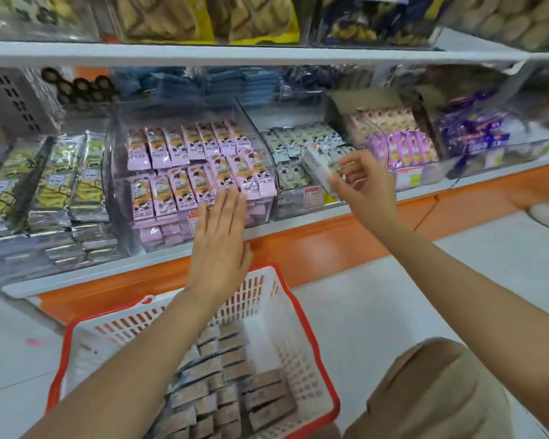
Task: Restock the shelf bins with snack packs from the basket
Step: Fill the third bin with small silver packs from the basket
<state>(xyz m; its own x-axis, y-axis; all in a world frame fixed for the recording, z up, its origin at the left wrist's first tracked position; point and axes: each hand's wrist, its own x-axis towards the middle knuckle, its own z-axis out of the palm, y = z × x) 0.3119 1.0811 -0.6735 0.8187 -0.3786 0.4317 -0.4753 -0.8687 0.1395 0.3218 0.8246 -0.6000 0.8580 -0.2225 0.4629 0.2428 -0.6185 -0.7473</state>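
Above the basket, the left hand spreads flat against pink packs; the right hand grips a white pack.

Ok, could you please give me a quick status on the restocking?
Left hand open, fingers flat at the pink packs. Right hand pinching a pale pack at the neighbouring bin. Basket holds more packs. Nothing blocking.

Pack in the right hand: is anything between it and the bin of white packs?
Nothing visible does. The right hand holds the white pack right at the open top of the clear bin, with no other thing between them. The left hand lies flat by the pink packs, off to the side.
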